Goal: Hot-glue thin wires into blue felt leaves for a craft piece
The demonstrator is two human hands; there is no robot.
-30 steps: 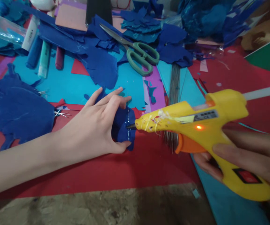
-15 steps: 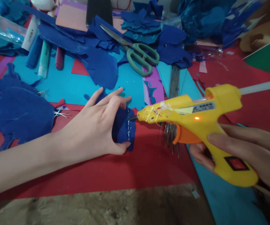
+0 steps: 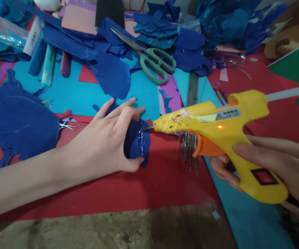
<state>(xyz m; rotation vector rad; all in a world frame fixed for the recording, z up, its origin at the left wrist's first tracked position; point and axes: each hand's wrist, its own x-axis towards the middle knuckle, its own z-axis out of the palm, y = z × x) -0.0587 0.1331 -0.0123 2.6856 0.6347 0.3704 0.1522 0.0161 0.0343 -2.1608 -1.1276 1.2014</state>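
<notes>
Left hand [image 3: 108, 140]: fingers spread, thumb set well apart from forefinger, pressing on a dark blue piece [image 3: 135, 141], which lies beneath them.
Thin wire [image 3: 142, 147], glossy with glue: along that piece, between left forefinger and thumb tips.
Right hand [image 3: 271, 160]: fingers curled around the handle of a yellow glue gun [image 3: 215, 133]; nozzle at the wire, between left forefinger and thumb, contact uncertain.
Wire bundle [image 3: 189, 150]: between left and right fingers, partly behind the gun.
Green-handled scissors [image 3: 154, 71]: beyond left fingers, rightward.
Red sheet [image 3: 165, 180]: under left thumb's side.
</notes>
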